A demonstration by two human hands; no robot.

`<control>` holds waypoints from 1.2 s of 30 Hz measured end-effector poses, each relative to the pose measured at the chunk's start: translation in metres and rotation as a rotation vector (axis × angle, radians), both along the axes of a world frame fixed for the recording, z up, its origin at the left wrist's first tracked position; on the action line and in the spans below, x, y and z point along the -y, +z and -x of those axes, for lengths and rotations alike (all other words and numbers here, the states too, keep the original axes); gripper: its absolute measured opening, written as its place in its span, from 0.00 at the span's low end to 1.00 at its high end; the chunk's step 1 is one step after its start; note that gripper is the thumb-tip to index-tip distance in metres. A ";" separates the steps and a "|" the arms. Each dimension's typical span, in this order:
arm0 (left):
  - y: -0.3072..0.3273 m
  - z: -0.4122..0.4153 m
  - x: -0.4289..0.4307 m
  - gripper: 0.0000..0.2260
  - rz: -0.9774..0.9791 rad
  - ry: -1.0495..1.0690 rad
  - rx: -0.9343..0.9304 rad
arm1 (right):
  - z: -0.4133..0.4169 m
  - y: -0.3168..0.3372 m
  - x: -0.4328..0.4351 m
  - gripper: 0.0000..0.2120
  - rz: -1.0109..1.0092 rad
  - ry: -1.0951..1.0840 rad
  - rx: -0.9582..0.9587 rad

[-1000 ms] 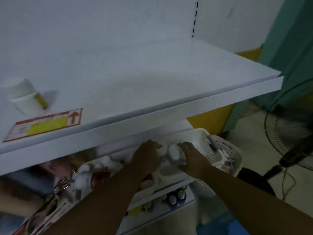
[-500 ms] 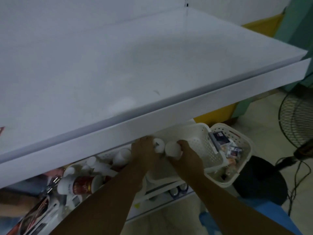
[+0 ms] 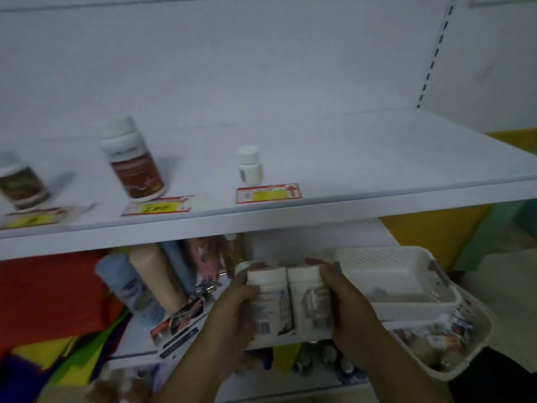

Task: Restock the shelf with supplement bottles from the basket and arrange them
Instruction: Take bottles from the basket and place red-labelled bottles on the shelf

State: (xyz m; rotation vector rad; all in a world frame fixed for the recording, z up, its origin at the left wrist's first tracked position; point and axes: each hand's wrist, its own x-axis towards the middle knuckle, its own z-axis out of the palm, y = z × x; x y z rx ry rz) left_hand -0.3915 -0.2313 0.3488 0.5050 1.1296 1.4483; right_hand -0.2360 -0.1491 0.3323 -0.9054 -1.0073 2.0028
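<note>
- Below the shelf [image 3: 348,158], both bottle labels are unreadably blurred.
- Left hand [image 3: 232,311] grasps the left bottle [image 3: 271,301], right hand [image 3: 351,312] the right bottle [image 3: 309,301], sides touching.

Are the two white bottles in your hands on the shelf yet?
No, the left hand and right hand hold both white bottles below the shelf edge.

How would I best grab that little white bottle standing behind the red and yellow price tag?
Grip the small white bottle round its body, just under the cap, coming from the front of the shelf. It stands upright near the front edge with free space on both sides, so thumb and fingers should close on its round sides easily.
</note>
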 end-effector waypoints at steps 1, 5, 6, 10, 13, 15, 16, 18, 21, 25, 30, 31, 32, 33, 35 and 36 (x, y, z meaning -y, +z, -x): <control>0.008 0.011 0.023 0.20 -0.018 0.026 0.038 | 0.018 0.011 0.020 0.14 -0.008 0.010 -0.001; 0.041 0.057 0.103 0.19 -0.070 0.141 -0.018 | 0.087 0.049 0.093 0.24 -0.167 0.151 0.008; 0.050 0.071 0.120 0.18 -0.094 0.172 -0.070 | 0.104 0.057 0.109 0.25 -0.211 0.192 -0.017; 0.079 0.123 0.177 0.21 -0.188 0.271 -0.244 | 0.163 0.086 0.160 0.21 -0.342 0.262 -0.096; 0.089 0.157 0.204 0.19 -0.233 0.282 -0.306 | 0.197 0.102 0.185 0.21 -0.420 0.251 -0.048; 0.096 0.176 0.214 0.17 -0.246 0.301 -0.347 | 0.218 0.110 0.193 0.24 -0.477 0.231 -0.008; 0.100 0.186 0.216 0.17 -0.250 0.327 -0.374 | 0.230 0.116 0.195 0.24 -0.520 0.204 0.014; 0.111 0.207 0.216 0.21 -0.253 0.392 -0.427 | 0.253 0.127 0.194 0.21 -0.536 0.158 0.019; 0.132 0.238 0.213 0.22 -0.260 0.456 -0.527 | 0.286 0.145 0.181 0.21 -0.523 0.231 0.012; 0.179 0.287 0.206 0.25 -0.284 0.531 -0.709 | 0.324 0.193 0.160 0.20 -0.732 0.328 -0.070; 0.257 0.372 0.178 0.15 -0.303 0.715 -1.105 | 0.395 0.264 0.122 0.21 -1.024 0.188 -0.075; 0.268 0.390 0.171 0.16 -0.296 0.748 -1.141 | 0.412 0.273 0.112 0.19 -1.074 0.166 -0.021; 0.276 0.408 0.163 0.18 -0.286 0.774 -1.145 | 0.431 0.279 0.103 0.19 -1.109 0.160 0.029; 0.282 0.425 0.155 0.20 -0.266 0.783 -1.132 | 0.448 0.281 0.094 0.19 -1.130 0.164 0.087; 0.288 0.457 0.140 0.23 -0.198 0.741 -1.122 | 0.478 0.279 0.081 0.22 -1.170 0.180 0.243; 0.289 0.472 0.133 0.22 -0.164 0.706 -1.136 | 0.491 0.275 0.075 0.25 -1.192 0.197 0.337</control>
